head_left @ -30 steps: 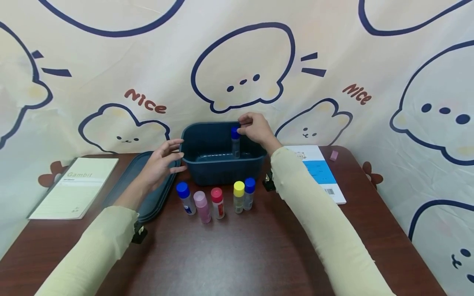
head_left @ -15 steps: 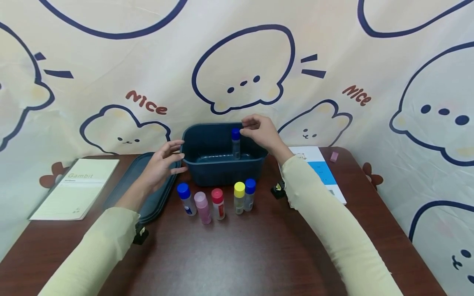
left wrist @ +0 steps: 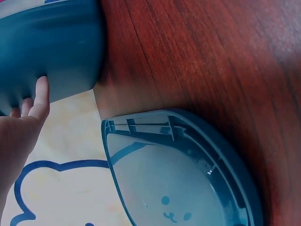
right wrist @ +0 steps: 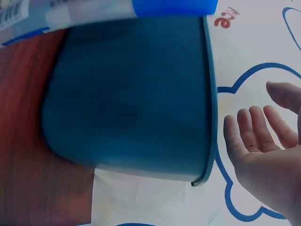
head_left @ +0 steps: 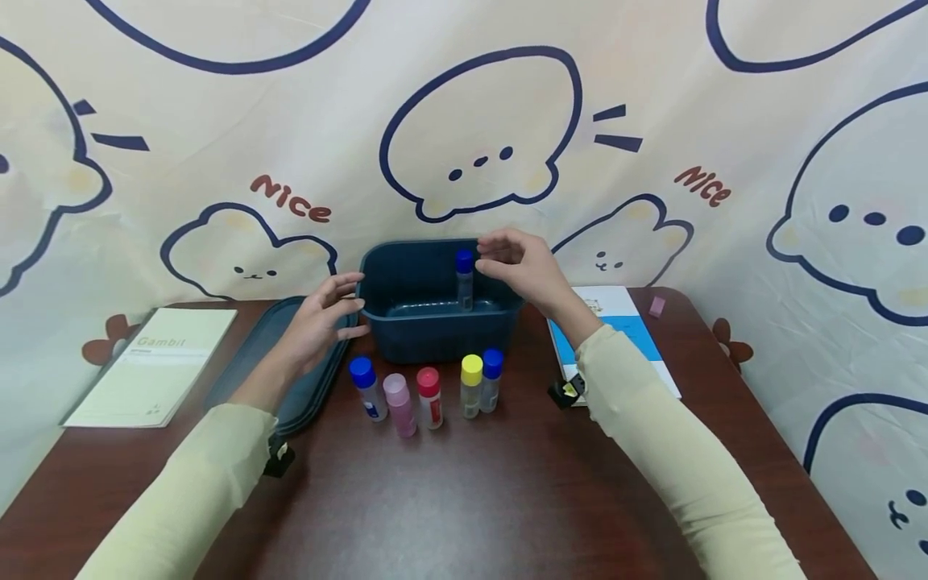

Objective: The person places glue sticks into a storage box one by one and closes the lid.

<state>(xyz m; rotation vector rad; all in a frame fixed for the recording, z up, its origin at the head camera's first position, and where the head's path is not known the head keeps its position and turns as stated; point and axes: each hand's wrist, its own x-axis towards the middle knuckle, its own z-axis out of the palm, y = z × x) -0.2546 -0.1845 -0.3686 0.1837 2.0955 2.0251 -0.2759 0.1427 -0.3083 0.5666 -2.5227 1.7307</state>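
A dark teal plastic bin (head_left: 442,340) stands at the back of the table. Inside it, toward the right, a small clear bottle with a blue cap (head_left: 465,283) stands upright. My left hand (head_left: 316,322) has its fingers spread against the bin's left end; in the left wrist view fingertips touch the outer wall (left wrist: 70,56). Just right of that bottle, over the bin's right rim, my right hand (head_left: 531,272) is apart from it with loosely bent fingers. The right wrist view shows this hand (right wrist: 263,160) holding nothing. In front stand bottles with blue (head_left: 368,390), pink (head_left: 400,407) and red (head_left: 431,399) caps.
Further right stand yellow-capped (head_left: 471,388) and blue-capped (head_left: 491,382) bottles. A teal lid (head_left: 290,407) lies left of the bin, beside a pale notebook (head_left: 155,366). At right are a white-and-blue book (head_left: 641,345) and a small pink piece (head_left: 656,307). A patterned cloth hangs behind.
My right hand has let go of the blue-capped bottle and drawn away to the right, its fingers loosening. The bottle stays upright in the bin. My left hand keeps its place.
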